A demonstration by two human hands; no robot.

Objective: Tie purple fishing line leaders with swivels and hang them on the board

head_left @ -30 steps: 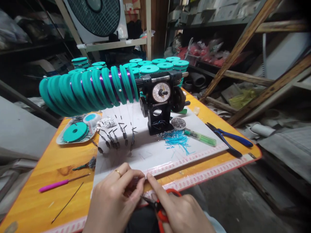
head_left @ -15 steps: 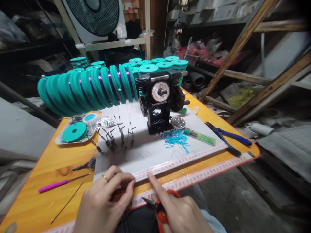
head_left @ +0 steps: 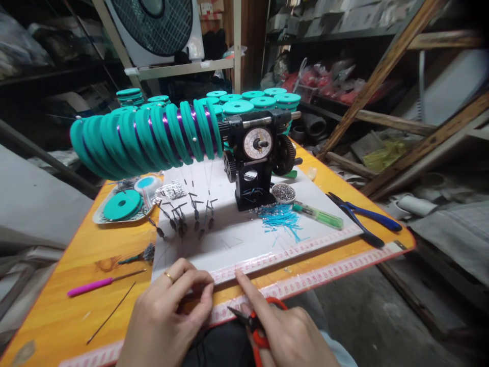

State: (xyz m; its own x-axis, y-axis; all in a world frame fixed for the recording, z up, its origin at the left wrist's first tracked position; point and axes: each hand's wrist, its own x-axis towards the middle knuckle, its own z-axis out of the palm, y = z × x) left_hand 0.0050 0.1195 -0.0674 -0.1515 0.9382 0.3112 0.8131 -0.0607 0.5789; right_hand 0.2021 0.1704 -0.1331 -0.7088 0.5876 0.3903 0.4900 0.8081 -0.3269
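My left hand [head_left: 168, 313] is at the near table edge, fingers pinched together on something too fine to make out, next to the white board [head_left: 244, 239]. My right hand [head_left: 284, 331] grips red-handled scissors [head_left: 254, 329] in its lower fingers while its forefinger points onto the printed ruler strip [head_left: 267, 262] on the board's front edge. Behind stands a black winding machine [head_left: 257, 165] with a round dial. A long row of teal spools [head_left: 145, 137] wound with purple line sticks out to its left. Several small dark swivel weights [head_left: 183, 219] hang from the spools on thin lines.
An orange table [head_left: 87, 265] carries a tray with a teal disc [head_left: 122, 204], a pink-handled hook tool [head_left: 101, 283], a thin black needle [head_left: 110, 313], blue tube pieces [head_left: 280, 219], a bead dish [head_left: 282, 193], a green lighter [head_left: 319, 216] and blue pliers [head_left: 362, 219]. More teal spools [head_left: 260, 99] are stacked behind.
My left hand drew back to the left, away from my right forefinger, and stays pinched. The right forefinger keeps its place on the ruler strip. The view shifted slightly.
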